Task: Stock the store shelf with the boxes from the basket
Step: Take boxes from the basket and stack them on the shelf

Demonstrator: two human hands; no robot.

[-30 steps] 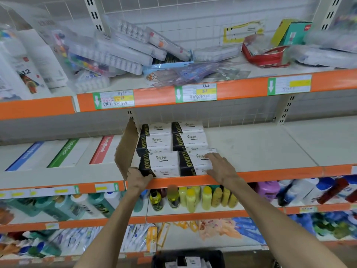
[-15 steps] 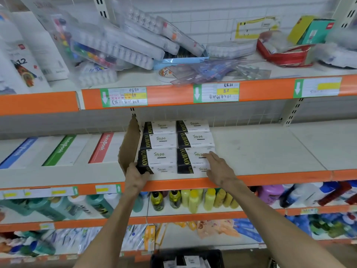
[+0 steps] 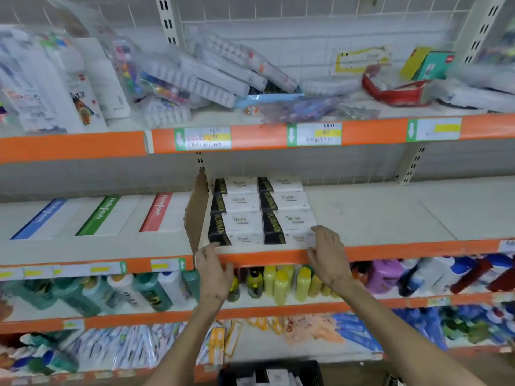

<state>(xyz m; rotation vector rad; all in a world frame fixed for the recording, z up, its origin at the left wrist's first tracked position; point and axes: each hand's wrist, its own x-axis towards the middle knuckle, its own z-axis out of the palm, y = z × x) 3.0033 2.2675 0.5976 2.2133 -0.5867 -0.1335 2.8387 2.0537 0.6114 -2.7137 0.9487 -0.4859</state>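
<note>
Boxes (image 3: 245, 220) in two columns; left hand (image 3: 213, 271), right hand (image 3: 327, 257): fingers (image 3: 320, 233) straight, gripping nothing.

Shop; stocked shelves (image 3: 376, 215); price labels (image 3: 314, 134)

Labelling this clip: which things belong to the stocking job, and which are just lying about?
Job: boxes, shelf, basket, left hand, right hand.
Lying about: notebooks, yellow bottles, cardboard divider, red tray.
</note>
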